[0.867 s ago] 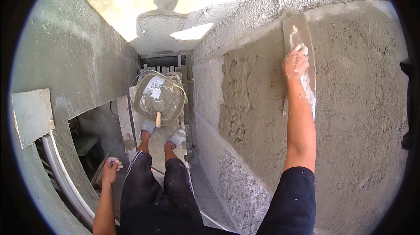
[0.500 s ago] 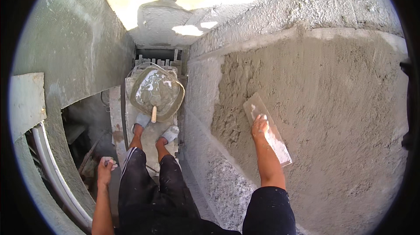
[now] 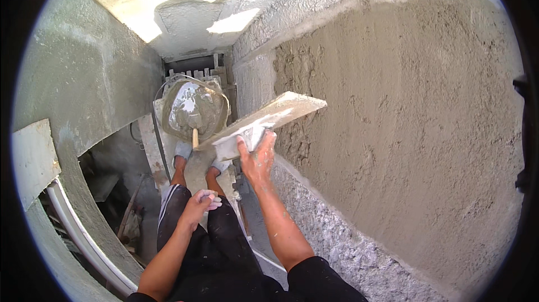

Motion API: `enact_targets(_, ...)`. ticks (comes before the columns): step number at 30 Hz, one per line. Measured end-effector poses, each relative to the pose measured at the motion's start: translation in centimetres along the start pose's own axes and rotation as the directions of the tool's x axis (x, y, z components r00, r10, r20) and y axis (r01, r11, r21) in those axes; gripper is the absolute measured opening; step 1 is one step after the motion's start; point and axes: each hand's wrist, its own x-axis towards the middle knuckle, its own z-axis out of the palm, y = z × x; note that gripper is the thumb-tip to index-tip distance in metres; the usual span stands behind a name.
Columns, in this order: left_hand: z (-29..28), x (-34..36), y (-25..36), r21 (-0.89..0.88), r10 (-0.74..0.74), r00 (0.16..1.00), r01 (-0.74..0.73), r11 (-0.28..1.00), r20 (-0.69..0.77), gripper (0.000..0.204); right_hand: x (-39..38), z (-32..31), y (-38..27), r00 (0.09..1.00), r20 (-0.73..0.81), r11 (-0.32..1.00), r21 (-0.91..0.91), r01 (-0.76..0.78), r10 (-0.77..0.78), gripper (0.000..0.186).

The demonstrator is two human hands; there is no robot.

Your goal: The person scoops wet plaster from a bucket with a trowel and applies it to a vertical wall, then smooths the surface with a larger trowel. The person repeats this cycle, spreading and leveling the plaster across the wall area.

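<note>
Float (image 3: 289, 110) held one-handed, tilted, before the body

The float is at centre, its long blade slanting from near left to far right. It appears clear of the wall (image 3: 387, 111), though its right tip overlaps it in view. The fingers of the right hand (image 3: 258, 160) are closed on a pale part of the near face, thumb to the left; the handle is mostly hidden. This hold presumably lets one wrist steer the whole blade.

The left hand (image 3: 201, 205) is above the legs (image 3: 230, 243), fingers loosely half-curled. Nothing shows in them; whether the curl hides anything cannot be told. It is apart from the float, whose weight one hand evidently carries.

The bucket (image 3: 224, 114) stands beyond the feet (image 3: 183, 149) on the platform (image 3: 198, 166), mouth up, with wet mortar (image 3: 211, 106) inside. This placing probably keeps the load within reach. A wooden handle (image 3: 195, 139), likely a trowel's, projects over the near rim toward the person, apparently convenient for grasping.

The wall's coating is rough at its left edge and more even toward the middle.
</note>
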Motion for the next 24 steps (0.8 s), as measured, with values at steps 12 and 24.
enact_targets(12,-5.9,-2.8,4.4,-0.702,0.160,0.970,-0.245,0.669,-0.186,0.058,-10.4,7.4,-2.8,0.605,0.691,0.486,0.402,-0.776,0.394,0.095)
enact_targets(24,-15.5,-1.6,1.9,-0.403,0.101,0.696,-0.521,0.752,-0.711,0.036,-6.1,19.9,17.9,0.679,0.609,0.892,-0.422,-0.159,0.409,0.032)
